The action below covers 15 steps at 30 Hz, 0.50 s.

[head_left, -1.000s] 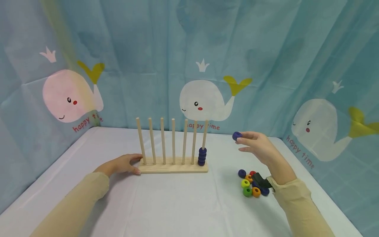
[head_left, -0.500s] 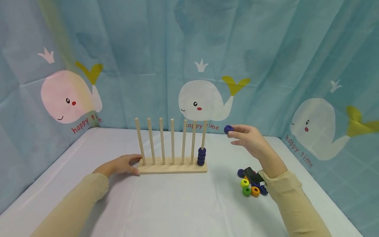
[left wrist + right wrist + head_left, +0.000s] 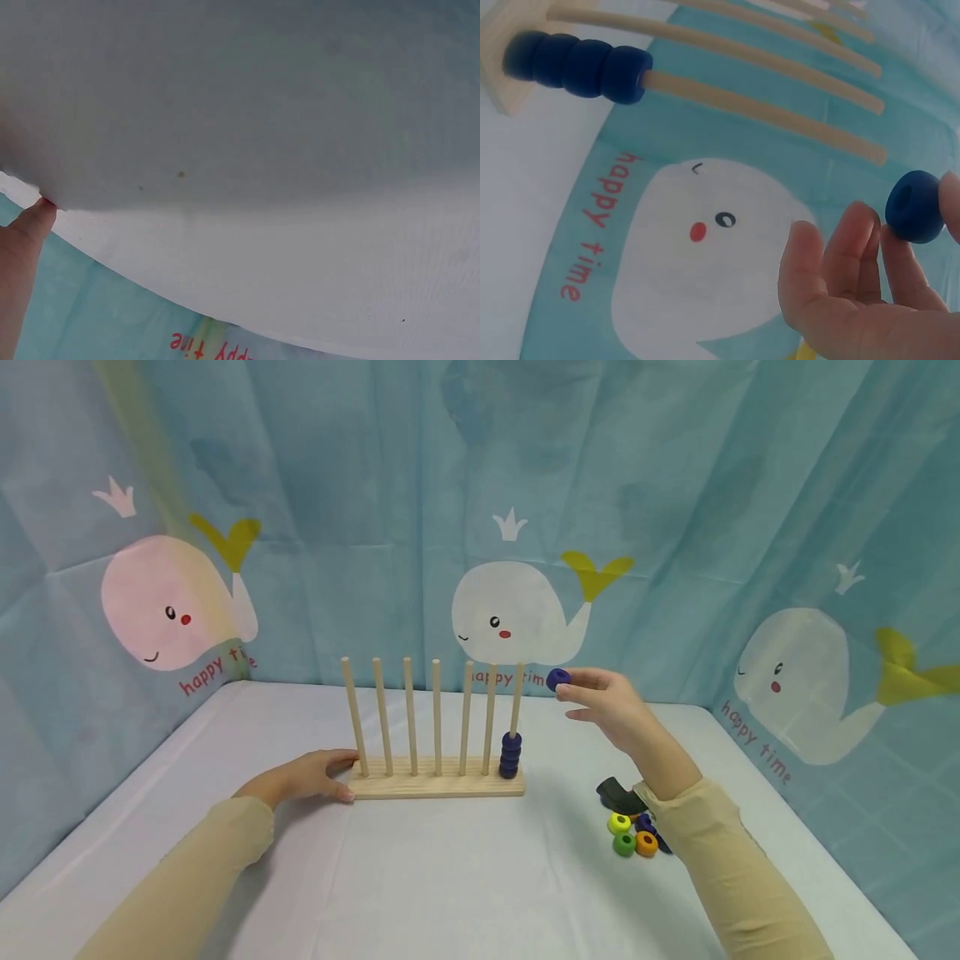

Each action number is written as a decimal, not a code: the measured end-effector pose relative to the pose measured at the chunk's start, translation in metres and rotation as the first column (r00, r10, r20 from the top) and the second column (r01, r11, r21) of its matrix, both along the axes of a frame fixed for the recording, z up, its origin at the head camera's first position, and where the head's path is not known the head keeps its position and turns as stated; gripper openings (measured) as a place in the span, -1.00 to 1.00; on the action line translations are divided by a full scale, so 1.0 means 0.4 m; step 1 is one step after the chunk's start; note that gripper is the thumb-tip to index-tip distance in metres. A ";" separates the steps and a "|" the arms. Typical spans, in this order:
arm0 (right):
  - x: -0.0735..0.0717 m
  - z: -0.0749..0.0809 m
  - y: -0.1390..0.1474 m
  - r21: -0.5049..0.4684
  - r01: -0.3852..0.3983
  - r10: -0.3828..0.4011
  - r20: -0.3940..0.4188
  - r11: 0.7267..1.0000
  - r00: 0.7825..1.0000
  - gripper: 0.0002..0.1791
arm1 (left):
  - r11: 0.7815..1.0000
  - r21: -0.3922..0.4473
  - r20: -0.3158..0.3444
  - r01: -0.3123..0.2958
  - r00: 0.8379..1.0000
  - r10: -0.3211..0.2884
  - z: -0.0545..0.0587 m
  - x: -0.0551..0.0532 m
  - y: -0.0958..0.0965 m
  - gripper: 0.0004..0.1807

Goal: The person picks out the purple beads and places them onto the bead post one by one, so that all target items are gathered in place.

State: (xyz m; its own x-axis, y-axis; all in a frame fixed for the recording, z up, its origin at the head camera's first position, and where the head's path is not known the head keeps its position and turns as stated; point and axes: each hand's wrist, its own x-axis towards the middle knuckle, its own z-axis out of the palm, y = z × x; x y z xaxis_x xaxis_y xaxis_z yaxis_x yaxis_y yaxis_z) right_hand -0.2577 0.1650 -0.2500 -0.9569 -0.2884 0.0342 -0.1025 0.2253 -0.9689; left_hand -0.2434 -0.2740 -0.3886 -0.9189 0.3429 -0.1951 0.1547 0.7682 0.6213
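Note:
In the head view, a wooden peg stand [image 3: 438,788] with a row of upright pegs stands on the table. Its rightmost peg carries a stack of several dark blue beads [image 3: 510,756]. My left hand [image 3: 300,778] holds the left end of the base, thumb at the front and fingers at the back. Between thumb and fingertips, my right hand [image 3: 611,702] pinches another dark blue bead [image 3: 557,679]. This bead is in the air, right of the rightmost peg's top and apart from it. The right wrist view shows the bead's hole [image 3: 905,196] facing the pegs.
Loose beads lie below my right forearm, among them a yellow bead [image 3: 618,823], a green bead [image 3: 624,844] and an orange bead [image 3: 647,843]. A black strap [image 3: 619,797] at the wrist partly hides them. A whale-print curtain [image 3: 337,527] hangs behind the white table [image 3: 435,877].
My right hand has moved left and slightly up with the blue bead, closer to the rightmost peg. The left hand stays on the base, and the stacked beads have not moved.

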 end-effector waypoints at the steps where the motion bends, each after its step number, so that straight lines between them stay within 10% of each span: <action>1: -0.002 0.000 -0.003 -0.002 0.003 -0.003 -0.003 1.000 1.000 -0.47 | 1.000 -0.005 0.001 -0.003 1.000 0.003 0.002 0.001 0.001 -0.02; 15: -0.024 0.009 -0.044 -0.053 0.006 -0.007 -0.035 0.999 0.999 -0.50 | 1.000 -0.001 -0.007 0.006 1.000 -0.006 0.002 0.002 0.004 -0.01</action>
State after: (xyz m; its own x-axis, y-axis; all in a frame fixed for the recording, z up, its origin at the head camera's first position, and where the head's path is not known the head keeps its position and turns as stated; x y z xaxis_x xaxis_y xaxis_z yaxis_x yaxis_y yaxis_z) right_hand -0.2672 0.1474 -0.2466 -0.9567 -0.2790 0.0831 -0.1356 0.1745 -0.9753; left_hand -0.2425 -0.2726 -0.3880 -0.9181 0.3484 -0.1889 0.1639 0.7678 0.6194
